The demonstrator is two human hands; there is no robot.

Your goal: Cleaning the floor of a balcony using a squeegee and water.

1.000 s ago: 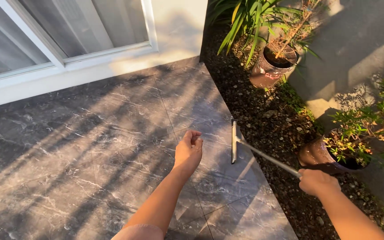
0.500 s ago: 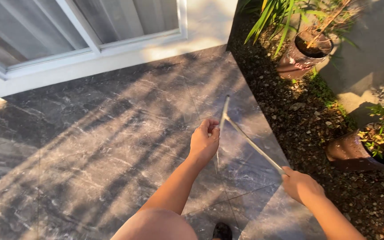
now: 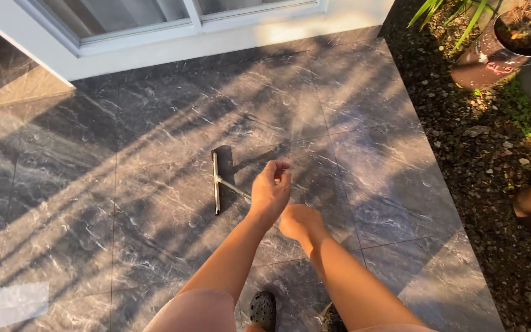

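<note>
Head view: long-handled metal floor squeegee (image 3: 217, 182) laid blade-down on dark grey marbled patio tiles (image 3: 155, 123), its thin handle gripped by the closed right hand (image 3: 299, 222), left hand (image 3: 270, 192) raised above the handle, fingers loosely curled, nothing held, brown plant pot (image 3: 493, 58) on gravel at upper right.

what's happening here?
A person is working a floor squeegee over dark marble-look patio tiles. The right hand grips its handle, and the blade rests on the tiles ahead. The left hand hovers loosely curled above the handle, holding nothing. A gravel bed with a potted plant runs alongside.
</note>
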